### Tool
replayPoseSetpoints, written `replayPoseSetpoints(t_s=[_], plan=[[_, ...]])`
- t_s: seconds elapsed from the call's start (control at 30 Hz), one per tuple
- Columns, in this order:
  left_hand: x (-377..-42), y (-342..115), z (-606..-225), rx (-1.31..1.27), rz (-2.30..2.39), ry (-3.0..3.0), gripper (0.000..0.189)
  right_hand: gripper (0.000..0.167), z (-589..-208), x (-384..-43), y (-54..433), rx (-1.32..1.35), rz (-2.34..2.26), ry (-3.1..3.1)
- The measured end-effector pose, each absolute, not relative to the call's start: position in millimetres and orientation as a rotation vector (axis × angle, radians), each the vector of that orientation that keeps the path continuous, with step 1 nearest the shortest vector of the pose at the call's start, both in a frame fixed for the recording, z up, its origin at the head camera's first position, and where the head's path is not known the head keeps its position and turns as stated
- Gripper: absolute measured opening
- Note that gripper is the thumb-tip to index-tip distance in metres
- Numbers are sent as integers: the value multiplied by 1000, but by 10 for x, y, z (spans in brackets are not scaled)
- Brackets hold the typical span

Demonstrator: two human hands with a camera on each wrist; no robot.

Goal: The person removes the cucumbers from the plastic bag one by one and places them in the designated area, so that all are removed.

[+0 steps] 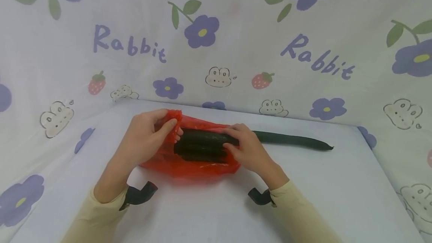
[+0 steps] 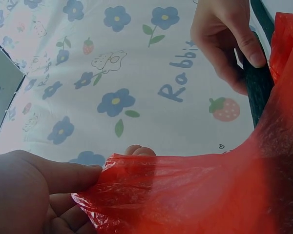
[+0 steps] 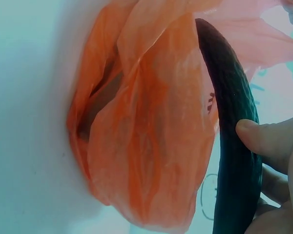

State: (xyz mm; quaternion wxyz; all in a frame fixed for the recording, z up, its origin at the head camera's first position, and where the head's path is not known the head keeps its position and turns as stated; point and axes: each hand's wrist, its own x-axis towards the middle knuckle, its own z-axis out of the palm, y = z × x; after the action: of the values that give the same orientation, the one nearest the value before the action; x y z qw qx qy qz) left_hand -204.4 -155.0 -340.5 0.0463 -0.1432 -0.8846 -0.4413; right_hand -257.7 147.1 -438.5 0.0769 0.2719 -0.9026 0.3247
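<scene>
A red plastic bag [image 1: 189,171] lies on the table with dark green cucumbers [image 1: 199,155] in its opening. At the bag's upper left, my left hand [image 1: 143,136] pinches the bunched edge between thumb and fingers. The left wrist view shows the film stretched away from that hand. My right hand [image 1: 246,147] grips a cucumber [image 3: 234,117], its thumb on one side and fingers on the other. In the right wrist view this cucumber stands beside the bag's wall. Another long cucumber [image 1: 293,140] extends right from behind the right hand.
The white table [image 1: 324,190] meets a hanging sheet [image 1: 236,48] printed with flowers, rabbits and strawberries at the back and sides. Black straps with angled mounts [image 1: 138,195] sit on both wrists, near the cream sleeves [image 1: 300,209].
</scene>
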Motion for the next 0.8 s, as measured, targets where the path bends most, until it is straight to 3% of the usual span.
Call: replayPoseSetpoints(t_s=[0.8], plan=[[-2055, -1585, -3362, -443, -1343, -2702, 16, 40, -4375, -2556, 1788, 791, 975, -2662]])
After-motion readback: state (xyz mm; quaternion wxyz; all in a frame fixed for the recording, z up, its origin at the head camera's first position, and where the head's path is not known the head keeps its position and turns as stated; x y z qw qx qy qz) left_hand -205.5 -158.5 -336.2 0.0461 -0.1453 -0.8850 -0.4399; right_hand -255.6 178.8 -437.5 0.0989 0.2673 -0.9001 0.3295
